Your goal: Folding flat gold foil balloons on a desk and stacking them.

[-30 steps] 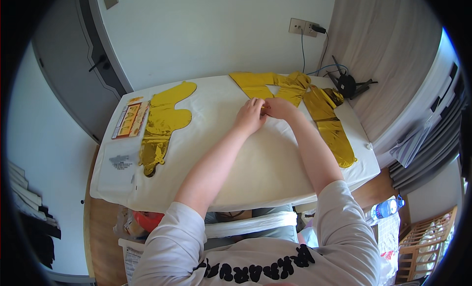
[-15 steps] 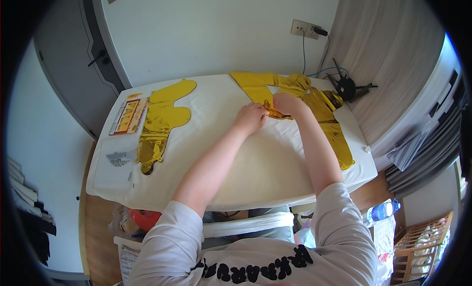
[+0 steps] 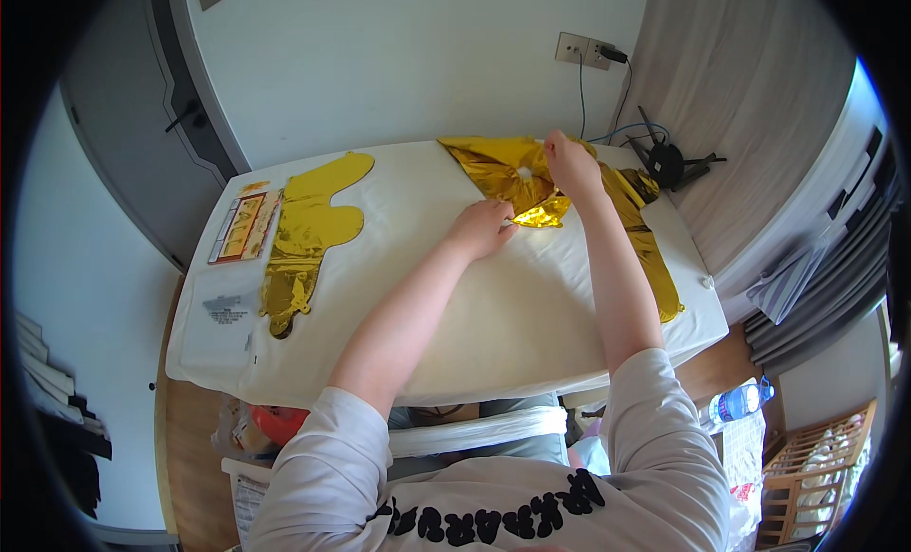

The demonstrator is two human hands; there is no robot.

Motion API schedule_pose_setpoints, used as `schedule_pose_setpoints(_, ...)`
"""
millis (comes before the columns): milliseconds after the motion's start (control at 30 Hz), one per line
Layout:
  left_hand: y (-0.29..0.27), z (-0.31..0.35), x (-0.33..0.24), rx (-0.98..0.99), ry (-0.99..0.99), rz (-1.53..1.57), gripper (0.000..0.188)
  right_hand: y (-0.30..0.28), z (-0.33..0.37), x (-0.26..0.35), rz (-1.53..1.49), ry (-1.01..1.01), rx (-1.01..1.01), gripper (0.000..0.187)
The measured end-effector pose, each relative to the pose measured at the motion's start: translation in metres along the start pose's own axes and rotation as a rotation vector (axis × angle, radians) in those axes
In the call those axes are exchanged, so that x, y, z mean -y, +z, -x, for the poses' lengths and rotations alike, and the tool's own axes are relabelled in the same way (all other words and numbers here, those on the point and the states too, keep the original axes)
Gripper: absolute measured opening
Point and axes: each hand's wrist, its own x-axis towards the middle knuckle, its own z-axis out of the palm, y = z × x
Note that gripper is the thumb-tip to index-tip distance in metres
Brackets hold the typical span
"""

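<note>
A flat, uninflated gold foil balloon (image 3: 498,163) lies at the back of the table, right of the middle. My left hand (image 3: 482,230) pinches its near corner, where the foil shines brightly. Farther back, my right hand (image 3: 572,165) is closed over the balloon's right part, fingers curled; the bit of foil inside them is hidden. More gold foil (image 3: 645,253) stretches beneath and beyond my right forearm toward the right edge; I cannot tell whether it is the same piece. On the left, another flat gold foil balloon (image 3: 318,220) with rounded lobes lies untouched.
A printed card (image 3: 245,228) and a clear plastic bag (image 3: 223,315) lie at the table's left end. A black router with antennas (image 3: 667,163) stands at the back right, its cables running to a wall socket (image 3: 584,50). A water bottle (image 3: 740,400) is right of the table.
My right hand has moved back and up, away from my left, spreading the crumpled foil into a wider sheet. My left hand has stayed nearly in place on the corner.
</note>
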Motion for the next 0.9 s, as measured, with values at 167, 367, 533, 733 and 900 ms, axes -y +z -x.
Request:
schedule_pose_setpoints(167,0.003,0.004,0.008,-0.038,0.056,0.015,0.026,-0.006,-0.003,0.008,0.025,0.084,-0.259,0.015)
schedule_pose_setpoints(367,0.005,0.002,0.009,-0.054,0.068,0.035,0.025,-0.007,-0.002,0.002,0.021,-0.191,-0.571,0.012)
schedule_pose_setpoints(533,0.006,-0.001,0.009,-0.105,0.026,0.039,0.021,-0.023,-0.029,0.012,0.12,-0.179,-0.542,0.014)
schedule_pose_setpoints(733,0.006,-0.001,0.011,-0.156,0.031,0.14,0.019,-0.09,-0.1,0.0,0.322,-0.249,-0.548,0.016)
schedule_pose_setpoints(900,0.005,-0.002,0.014,-0.124,0.007,0.137,0.02,-0.139,-0.121,-0.004,0.416,-0.208,-0.56,0.019)
